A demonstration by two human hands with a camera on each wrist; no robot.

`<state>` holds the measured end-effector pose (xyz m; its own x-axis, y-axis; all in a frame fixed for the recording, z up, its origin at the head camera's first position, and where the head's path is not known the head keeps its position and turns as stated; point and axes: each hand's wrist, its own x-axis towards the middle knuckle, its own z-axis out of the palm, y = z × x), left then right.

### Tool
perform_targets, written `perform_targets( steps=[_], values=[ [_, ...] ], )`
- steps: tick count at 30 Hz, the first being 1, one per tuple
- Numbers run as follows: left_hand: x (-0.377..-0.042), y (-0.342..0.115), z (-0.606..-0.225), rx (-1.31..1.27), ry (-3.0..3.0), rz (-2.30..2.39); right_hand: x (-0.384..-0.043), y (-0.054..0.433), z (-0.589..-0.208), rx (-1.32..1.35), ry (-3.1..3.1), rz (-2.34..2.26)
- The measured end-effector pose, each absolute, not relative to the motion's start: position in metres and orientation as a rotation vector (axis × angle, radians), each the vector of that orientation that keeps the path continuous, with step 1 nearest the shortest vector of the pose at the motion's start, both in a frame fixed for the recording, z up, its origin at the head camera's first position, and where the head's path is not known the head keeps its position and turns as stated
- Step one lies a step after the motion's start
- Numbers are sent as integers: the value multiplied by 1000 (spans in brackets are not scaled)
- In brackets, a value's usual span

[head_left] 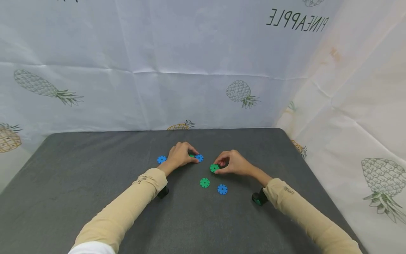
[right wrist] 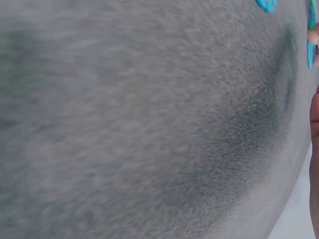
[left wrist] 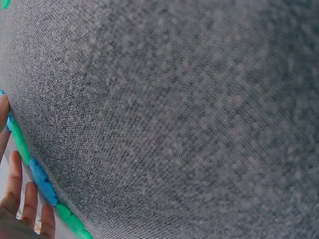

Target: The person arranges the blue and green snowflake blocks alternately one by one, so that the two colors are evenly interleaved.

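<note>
My left hand (head_left: 181, 155) lies low over the far middle of the table, thumb and forefinger at either edge of a blue slotted disc (head_left: 199, 158). Part of a green slotted disc shows under that hand, beside the blue one. In the left wrist view, green and blue discs (left wrist: 44, 183) form a row along the fingers (left wrist: 14, 181). To the right, my right hand (head_left: 234, 163) pinches another green slotted disc (head_left: 214, 168) between thumb and fingers. The right wrist view catches only an edge of the hand.
Left of the left hand lies a blue disc (head_left: 161, 159). Nearer me are a loose green disc (head_left: 204, 182) and a blue disc (head_left: 222, 189). Dark grey cloth covers the table (head_left: 95, 183); a pineapple-print curtain (head_left: 177, 95) hangs behind and at the right.
</note>
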<state>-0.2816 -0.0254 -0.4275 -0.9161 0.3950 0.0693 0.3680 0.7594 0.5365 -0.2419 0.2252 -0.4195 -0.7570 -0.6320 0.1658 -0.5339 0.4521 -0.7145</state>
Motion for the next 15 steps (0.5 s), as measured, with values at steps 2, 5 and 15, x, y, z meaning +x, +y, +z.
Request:
perform_targets(
  steps=[2, 5, 15],
  values=[
    [-282, -25, -427, 623, 2900, 866, -246, 226, -421, -1018, 2586, -1205],
    [-281, -25, -427, 619, 2902, 859, -252, 225, -422, -968, 2610, -1216],
    [-282, -25, -429, 607, 2902, 857, -267, 221, -426, -851, 2678, -1292]
  ],
)
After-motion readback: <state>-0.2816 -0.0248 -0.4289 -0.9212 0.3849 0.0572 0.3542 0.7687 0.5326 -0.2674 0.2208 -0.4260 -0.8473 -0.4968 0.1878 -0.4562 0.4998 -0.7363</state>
